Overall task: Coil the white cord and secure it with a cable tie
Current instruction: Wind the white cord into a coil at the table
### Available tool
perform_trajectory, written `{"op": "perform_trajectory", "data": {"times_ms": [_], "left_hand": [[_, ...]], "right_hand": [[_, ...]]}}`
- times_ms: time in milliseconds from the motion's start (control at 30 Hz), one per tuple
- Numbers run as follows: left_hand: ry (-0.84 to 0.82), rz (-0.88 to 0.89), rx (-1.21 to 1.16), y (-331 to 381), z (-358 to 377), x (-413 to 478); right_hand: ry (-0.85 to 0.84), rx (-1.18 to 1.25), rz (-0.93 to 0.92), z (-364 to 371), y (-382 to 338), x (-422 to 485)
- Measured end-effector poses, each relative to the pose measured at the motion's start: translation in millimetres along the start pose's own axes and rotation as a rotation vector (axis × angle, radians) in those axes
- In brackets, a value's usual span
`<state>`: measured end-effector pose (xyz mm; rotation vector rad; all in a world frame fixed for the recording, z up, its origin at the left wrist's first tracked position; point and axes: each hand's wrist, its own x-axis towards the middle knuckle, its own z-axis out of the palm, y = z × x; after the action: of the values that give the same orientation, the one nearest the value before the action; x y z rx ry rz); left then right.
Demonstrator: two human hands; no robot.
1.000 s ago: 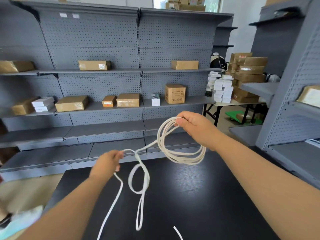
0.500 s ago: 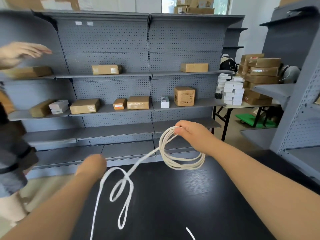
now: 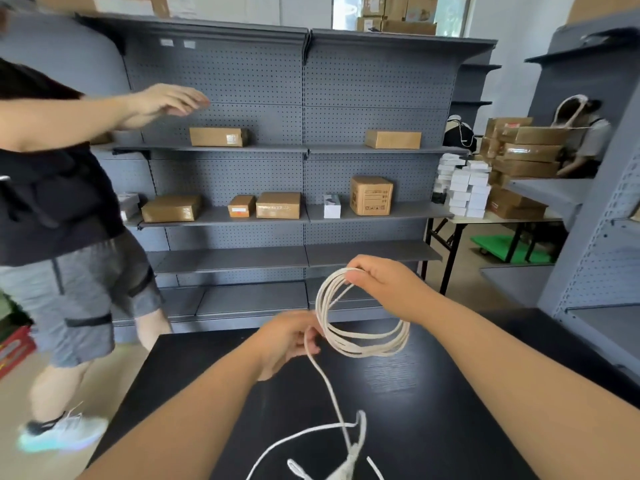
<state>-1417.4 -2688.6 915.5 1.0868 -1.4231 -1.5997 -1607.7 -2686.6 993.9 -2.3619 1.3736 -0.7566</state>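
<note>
Right grip (image 3: 384, 282) pinches top of white cord (image 3: 363, 348); loops hang below it, over the surface (image 3: 450, 410). Left grip (image 3: 287, 341) pinches the free strand just left of loops. Risk: the tangled tail below left grip prob. snags, or a loose pinch drops loops.

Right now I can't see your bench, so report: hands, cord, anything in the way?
Right hand pinches coil top. Left hand grips loose cord beside it. Tail looped on black table. Person at left, clear.
</note>
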Motion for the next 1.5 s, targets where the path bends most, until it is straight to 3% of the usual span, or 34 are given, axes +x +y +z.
{"op": "perform_trajectory", "data": {"times_ms": [167,300,433,600,867,1000,1167,1300,1500], "left_hand": [[0.271,0.12,0.402,29,-13,4],[0.386,0.264,0.545,34,2,4],[0.415,0.29,0.526,23,12,2],[0.321,0.211,0.368,12,17,3],[0.192,0.158,0.249,4,31,1],[0.271,0.218,0.31,3,42,4],[0.48,0.329,0.567,-1,44,10],[0.568,0.383,0.693,3,38,8],[0.55,0.334,1.013,21,17,9]], "right_hand": [[-0.063,-0.242,0.085,18,20,-12],[-0.019,-0.348,0.167,30,24,-16],[0.177,-0.197,0.248,32,27,-18],[0.344,0.145,0.178,38,25,-21],[0.547,0.074,0.205,47,29,-24],[0.671,0.23,0.279,57,26,-24],[0.765,0.414,0.371,70,11,-25],[0.695,0.693,0.491,83,6,-21],[0.31,0.971,0.543,80,9,-26]]}}
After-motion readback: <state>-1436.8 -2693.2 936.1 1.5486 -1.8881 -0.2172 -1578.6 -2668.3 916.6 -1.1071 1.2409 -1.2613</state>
